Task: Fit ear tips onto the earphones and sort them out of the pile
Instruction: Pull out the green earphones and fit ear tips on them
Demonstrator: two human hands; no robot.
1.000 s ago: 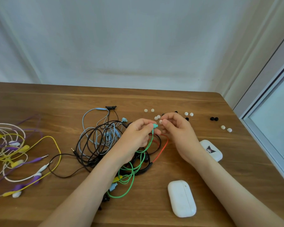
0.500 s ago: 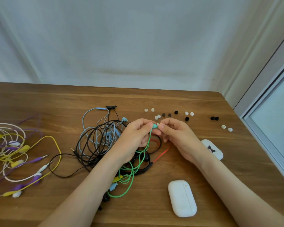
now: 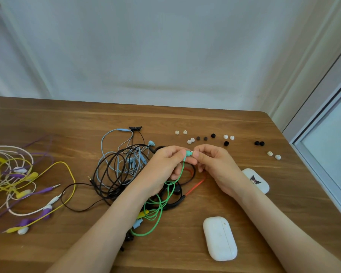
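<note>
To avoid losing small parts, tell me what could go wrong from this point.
1. The white ear tip is only pinched by the right hand against the green earbud, which the left hand holds. It could slip and get lost among the loose ear tips just beyond.
2. The green cable runs down into the tangle of cables below the hands, so lifting it out may drag that tangle along.

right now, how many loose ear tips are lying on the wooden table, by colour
white rubber ear tips: 8
dark grey ear tips: 2
black ear tips: 4
total: 14
not counted: the pale tip the right hand pinches at the teal-green earbud in the left hand
</note>
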